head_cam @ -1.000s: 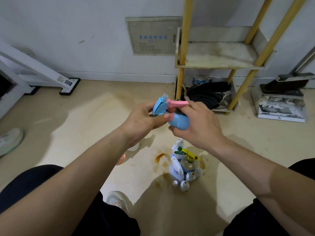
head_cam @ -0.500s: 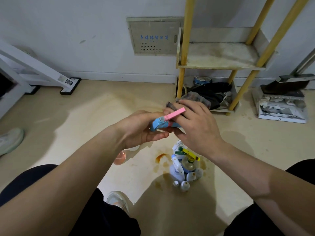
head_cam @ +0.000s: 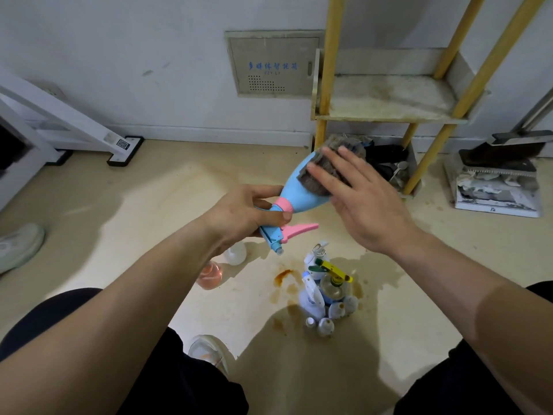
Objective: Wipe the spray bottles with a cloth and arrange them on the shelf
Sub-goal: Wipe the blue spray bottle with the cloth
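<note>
I observe the left hand (head_cam: pixel 248 214) clenched around the neck and trigger head of the blue spray bottle (head_cam: pixel 302 187). The bottle is held in the air above the floor (head_cam: pixel 149 205), tilted with its base up and away toward the shelf (head_cam: pixel 389 97) and its nozzle pointing down toward me. The pink trigger projects to the right below the thumb.

The right hand (head_cam: pixel 368 205) lies flat, its fingers (head_cam: pixel 338 167) straight and spread, pressing a grey cloth (head_cam: pixel 326 172) against the upper side of the bottle body. It grasps nothing.

The middle shelf board is stained and carries no bottle. A cluster of spray bottles (head_cam: pixel 326 292) stands on the floor below the hands, just beside a brown stain (head_cam: pixel 282 277). A bottle of pink liquid (head_cam: pixel 209 275) and a clear bottle (head_cam: pixel 236 254) stand partly hidden under the left wrist.
</note>
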A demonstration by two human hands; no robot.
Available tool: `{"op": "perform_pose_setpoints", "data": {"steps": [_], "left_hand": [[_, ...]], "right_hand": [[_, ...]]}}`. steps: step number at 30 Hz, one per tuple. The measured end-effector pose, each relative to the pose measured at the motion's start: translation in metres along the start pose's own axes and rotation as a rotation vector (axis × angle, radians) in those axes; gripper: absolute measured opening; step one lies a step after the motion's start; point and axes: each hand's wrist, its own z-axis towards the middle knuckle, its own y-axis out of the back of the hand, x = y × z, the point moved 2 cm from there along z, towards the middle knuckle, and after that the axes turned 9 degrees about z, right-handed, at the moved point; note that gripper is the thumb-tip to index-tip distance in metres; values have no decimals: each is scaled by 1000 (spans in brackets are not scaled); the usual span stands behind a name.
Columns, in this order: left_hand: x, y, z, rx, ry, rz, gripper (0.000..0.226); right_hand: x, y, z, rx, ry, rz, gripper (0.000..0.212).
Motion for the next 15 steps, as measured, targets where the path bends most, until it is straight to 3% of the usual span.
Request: {"op": "perform_pose_setpoints", "data": {"steps": [5, 12, 15], "left_hand": [[1, -14, -3, -89, -209, 288, 48], [3, -30, 6, -259, -270, 457, 19], [3, -31, 6, -293, -299, 527, 27]], "right_hand": [[-8, 10, 6, -82, -238, 221, 49], [45, -12, -2, 16, -19, 95, 45], [30, -6, 2, 31, -74, 97, 44]]}}
